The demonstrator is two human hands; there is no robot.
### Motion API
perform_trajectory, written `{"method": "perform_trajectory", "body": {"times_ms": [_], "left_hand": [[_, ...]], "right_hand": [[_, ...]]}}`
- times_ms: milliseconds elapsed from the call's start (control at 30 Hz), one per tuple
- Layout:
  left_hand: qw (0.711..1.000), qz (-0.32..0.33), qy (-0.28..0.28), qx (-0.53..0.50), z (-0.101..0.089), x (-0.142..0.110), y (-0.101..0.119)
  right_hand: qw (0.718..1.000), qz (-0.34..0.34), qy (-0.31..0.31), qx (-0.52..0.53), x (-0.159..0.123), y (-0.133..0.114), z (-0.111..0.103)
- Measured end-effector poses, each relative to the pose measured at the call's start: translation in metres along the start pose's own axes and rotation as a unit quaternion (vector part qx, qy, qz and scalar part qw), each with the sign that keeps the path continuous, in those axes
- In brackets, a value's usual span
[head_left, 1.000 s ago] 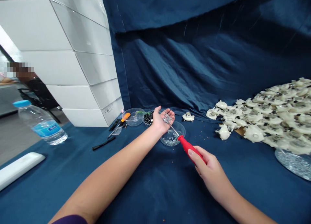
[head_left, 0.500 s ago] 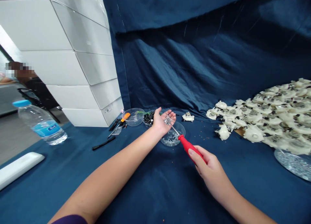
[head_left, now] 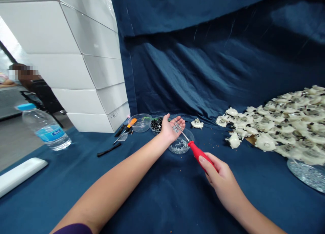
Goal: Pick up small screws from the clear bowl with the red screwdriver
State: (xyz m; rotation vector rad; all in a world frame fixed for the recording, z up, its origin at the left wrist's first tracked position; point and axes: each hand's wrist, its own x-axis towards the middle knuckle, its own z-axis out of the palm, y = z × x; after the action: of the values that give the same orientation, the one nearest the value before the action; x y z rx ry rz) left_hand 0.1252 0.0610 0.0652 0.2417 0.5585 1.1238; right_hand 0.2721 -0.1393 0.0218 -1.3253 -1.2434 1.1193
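Note:
My left hand (head_left: 168,132) is turned palm up with its fingers slightly curled, and a small heap of silvery screws (head_left: 175,128) rests in it. In my right hand (head_left: 218,169) is a screwdriver, its red handle (head_left: 196,153) wrapped by the fingers. The metal shaft points up and left, and its tip is among the screws in the palm. Below the left hand stands a clear round dish (head_left: 192,142) with more screws. Behind the left wrist is another dish holding small black parts (head_left: 156,123).
A pile of cream plastic housings (head_left: 266,125) spreads over the right side; one housing (head_left: 197,123) lies apart. At the right edge is a dish of metal pieces (head_left: 307,174). An orange-handled screwdriver (head_left: 132,122), a water bottle (head_left: 48,132) and stacked white boxes (head_left: 88,122) are at left.
The screwdriver tip still sits at the screws in my left palm, having shifted only slightly. The whole view has moved a little to the right.

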Motion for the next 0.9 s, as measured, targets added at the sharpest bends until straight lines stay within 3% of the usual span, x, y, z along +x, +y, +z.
{"method": "perform_trajectory", "body": {"times_ms": [533,900], "left_hand": [[1.0,0.0,-0.019,-0.006,-0.001,0.001,-0.001],[0.998,-0.014,-0.052,0.015,0.002,-0.005,-0.001]], "right_hand": [[1.0,0.001,-0.003,-0.009,0.0,-0.002,0.002],[1.0,0.007,-0.006,-0.012,0.006,0.009,-0.002]]}}
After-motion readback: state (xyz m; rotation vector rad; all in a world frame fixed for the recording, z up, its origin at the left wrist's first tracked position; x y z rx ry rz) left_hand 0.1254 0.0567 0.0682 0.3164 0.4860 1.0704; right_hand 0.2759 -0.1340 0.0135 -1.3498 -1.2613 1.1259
